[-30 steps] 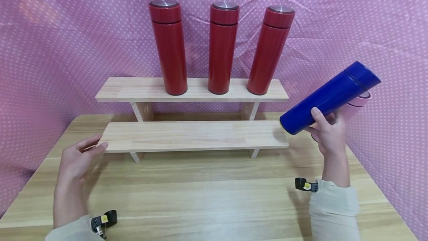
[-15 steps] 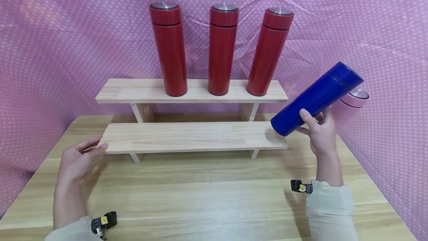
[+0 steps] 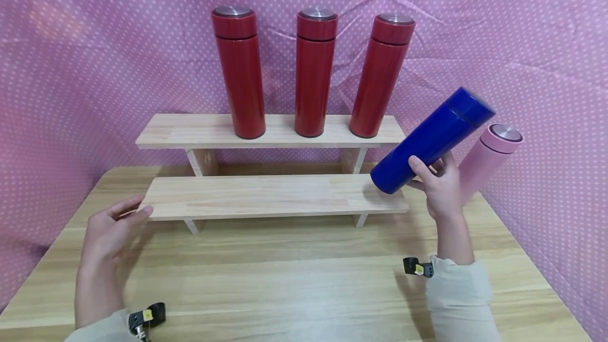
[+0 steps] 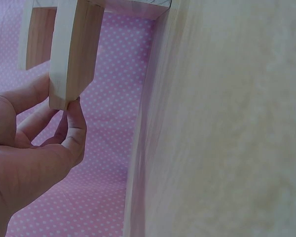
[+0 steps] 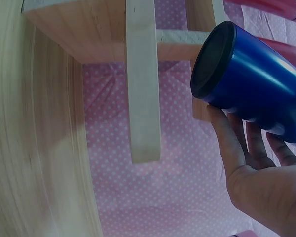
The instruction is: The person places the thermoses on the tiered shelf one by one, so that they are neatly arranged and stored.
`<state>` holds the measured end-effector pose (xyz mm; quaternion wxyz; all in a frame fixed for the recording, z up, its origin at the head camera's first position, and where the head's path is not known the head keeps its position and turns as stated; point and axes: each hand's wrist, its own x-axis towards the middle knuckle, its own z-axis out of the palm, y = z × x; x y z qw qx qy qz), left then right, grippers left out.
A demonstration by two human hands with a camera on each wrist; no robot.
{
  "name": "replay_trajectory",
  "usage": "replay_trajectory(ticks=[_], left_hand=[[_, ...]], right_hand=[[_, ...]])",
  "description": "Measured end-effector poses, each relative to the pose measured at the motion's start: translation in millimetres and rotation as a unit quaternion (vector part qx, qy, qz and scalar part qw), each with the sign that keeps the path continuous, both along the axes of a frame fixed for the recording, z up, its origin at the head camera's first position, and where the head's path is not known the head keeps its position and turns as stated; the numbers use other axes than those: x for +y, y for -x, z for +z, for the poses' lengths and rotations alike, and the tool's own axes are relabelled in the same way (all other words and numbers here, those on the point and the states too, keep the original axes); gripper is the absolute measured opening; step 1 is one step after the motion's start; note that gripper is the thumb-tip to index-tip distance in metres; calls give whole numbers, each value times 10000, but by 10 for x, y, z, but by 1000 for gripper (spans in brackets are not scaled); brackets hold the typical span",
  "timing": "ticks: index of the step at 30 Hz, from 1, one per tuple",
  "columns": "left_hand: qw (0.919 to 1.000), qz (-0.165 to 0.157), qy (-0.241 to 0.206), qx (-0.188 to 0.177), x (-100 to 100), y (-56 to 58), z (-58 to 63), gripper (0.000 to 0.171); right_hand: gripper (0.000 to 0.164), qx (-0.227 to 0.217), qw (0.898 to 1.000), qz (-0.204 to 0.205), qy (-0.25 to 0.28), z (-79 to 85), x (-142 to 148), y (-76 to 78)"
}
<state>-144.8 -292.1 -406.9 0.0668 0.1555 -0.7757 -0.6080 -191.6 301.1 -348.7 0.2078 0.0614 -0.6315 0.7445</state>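
Head view: three glossy red cylindrical bottles with silver-topped lids [image 3: 311, 83] stand in a row on the upper board [image 3: 190, 131] of a pale wooden two-tier stand. One pink cylindrical bottle [image 3: 489, 160] is at far right, behind the right hand [image 3: 442, 189]. One blue cylindrical bottle [image 3: 425, 141], tilted, base over the right end of the lower board [image 3: 266, 197]; right hand grips it, thumb in front. Left hand [image 3: 104, 234] at the board's left end. One wood-grain table [image 3: 294, 273] beneath.

Left wrist view: two board ends; left hand pinches the lower one, thumb opposite fingers.

Right wrist view: one dark bottle base, clear of the lower board; fingers curl against the blue side. Two red bottles, partial.
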Motion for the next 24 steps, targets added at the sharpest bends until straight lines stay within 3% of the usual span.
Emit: replay_trajectory(ticks=[12,18,24], left_hand=[[10000,1,21,8,17,-1,-10,59],[9990,-2,-448,87,29,3,-7,52],[9998,66,-160,59,20,-10,-13,44]], right_hand=[[50,85,9987,407,-295,-13,-209,51],[53,83,9968,655,-459,-51,-310,86],[56,62,9944,742,-751,-90,-436,115]])
